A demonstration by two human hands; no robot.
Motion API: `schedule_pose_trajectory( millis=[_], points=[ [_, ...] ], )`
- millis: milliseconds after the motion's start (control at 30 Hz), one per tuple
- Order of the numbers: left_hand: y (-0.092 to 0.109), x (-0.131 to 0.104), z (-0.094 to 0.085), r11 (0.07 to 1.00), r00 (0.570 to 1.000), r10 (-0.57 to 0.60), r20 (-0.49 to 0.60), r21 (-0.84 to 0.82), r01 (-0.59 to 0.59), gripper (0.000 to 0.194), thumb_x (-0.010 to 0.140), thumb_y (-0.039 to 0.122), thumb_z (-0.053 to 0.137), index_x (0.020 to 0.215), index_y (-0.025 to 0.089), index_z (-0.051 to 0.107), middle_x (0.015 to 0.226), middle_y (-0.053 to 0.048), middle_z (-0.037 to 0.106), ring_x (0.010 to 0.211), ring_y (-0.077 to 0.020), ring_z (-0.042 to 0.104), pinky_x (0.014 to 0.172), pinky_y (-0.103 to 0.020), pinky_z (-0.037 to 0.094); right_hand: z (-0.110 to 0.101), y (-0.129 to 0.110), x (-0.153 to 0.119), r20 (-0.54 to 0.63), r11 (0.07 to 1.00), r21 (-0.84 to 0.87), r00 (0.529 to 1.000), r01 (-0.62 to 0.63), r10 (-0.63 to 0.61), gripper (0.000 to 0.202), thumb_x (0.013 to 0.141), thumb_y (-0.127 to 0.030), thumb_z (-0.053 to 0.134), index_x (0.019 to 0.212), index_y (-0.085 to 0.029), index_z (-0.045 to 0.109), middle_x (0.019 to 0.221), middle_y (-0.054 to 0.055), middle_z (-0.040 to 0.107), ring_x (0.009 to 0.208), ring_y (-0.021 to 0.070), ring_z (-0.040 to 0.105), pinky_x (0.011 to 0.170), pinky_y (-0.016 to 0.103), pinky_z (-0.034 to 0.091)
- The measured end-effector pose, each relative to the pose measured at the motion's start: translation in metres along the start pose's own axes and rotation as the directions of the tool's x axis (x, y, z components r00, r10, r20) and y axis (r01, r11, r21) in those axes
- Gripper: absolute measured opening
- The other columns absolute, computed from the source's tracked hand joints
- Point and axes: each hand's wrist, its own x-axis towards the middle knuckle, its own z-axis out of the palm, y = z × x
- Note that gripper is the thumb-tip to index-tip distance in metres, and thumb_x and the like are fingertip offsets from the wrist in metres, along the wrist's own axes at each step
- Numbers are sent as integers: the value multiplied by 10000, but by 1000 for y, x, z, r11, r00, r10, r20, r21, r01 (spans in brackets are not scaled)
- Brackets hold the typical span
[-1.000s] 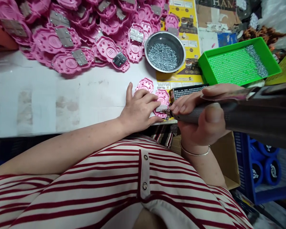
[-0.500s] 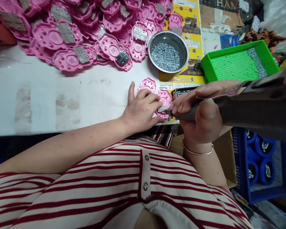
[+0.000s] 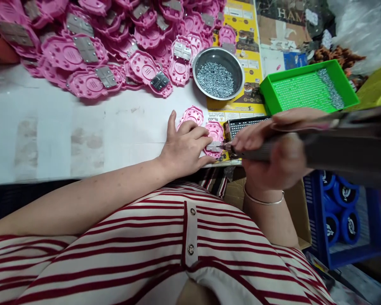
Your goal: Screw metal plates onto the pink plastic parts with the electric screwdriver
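Observation:
My right hand (image 3: 273, 152) is closed round a dark power screwdriver (image 3: 339, 146), which lies sideways with its tip to the left. The tip is at the metal plate (image 3: 213, 146) on a pink plastic casing (image 3: 214, 130). My left hand (image 3: 187, 146) holds this casing down at its left side, thumb below and fingertips on its edge. Under the left fingers, partly covered, lies a second pink casing (image 3: 193, 114). Beside the first casing, a small dark perforated tray (image 3: 246, 126) is partly hidden by my right hand.
A metal bowl (image 3: 240, 87) of small screws stands above my hands. Pink casings with metal plates (image 3: 85, 47) pile up at the back left. Farther right is a green perforated tray (image 3: 266, 93). Below right, a blue crate (image 3: 357, 258) holds round blue things.
The screwdriver and my right hand have shifted slightly right relative to the casing, and the tip is now higher on the metal plate. My left hand keeps its hold. The view has moved slightly.

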Motion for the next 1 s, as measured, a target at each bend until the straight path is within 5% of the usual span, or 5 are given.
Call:
schedule_pose_trajectory(
  millis=[67,233,567,867,1000],
  points=[
    [-1,-1,1,1000,1000,5,-13,0,-5,376,822,537,702,1070,258,743,1150,-55,706,1130,-330,536,1155,-776,84,-4,-6,7,-86,995,59,993,84,-79,206,841,-371,624,980,-236,694,558,-72,488,419,60,473,410,215,462],
    [-2,-3,4,1000,999,4,-35,-4,-4,384,810,552,708,1066,268,747,1148,-52,709,1124,-328,532,1157,-765,81,-21,-7,8,-211,1000,-13,977,15,-18,108,875,-303,580,895,-250,671,556,-77,485,438,50,455,455,205,469],
    [1,-5,-2,1000,1000,-15,5,-12,15,370,858,524,654,1129,283,728,1173,-63,709,1136,-335,539,1159,-772,80,-27,24,4,-260,972,-147,941,184,-217,124,885,-380,615,959,-285,644,524,-87,448,383,32,323,368,183,354],
    [0,-5,-2,999,999,-28,18,-14,29,418,844,590,645,1137,300,713,1189,-60,701,1153,-328,527,1175,-738,64,-28,18,4,-236,981,-152,960,119,-152,134,874,-402,629,943,-291,657,519,-82,430,389,48,371,391,196,405],
    [0,-3,-3,999,999,-30,30,-30,31,415,827,581,665,1113,286,720,1190,-58,691,1170,-325,517,1173,-740,44,-33,-14,-1,-148,959,-214,977,-184,155,276,875,-524,589,1037,-303,556,700,-42,572,537,98,538,533,272,534]
  ],
)
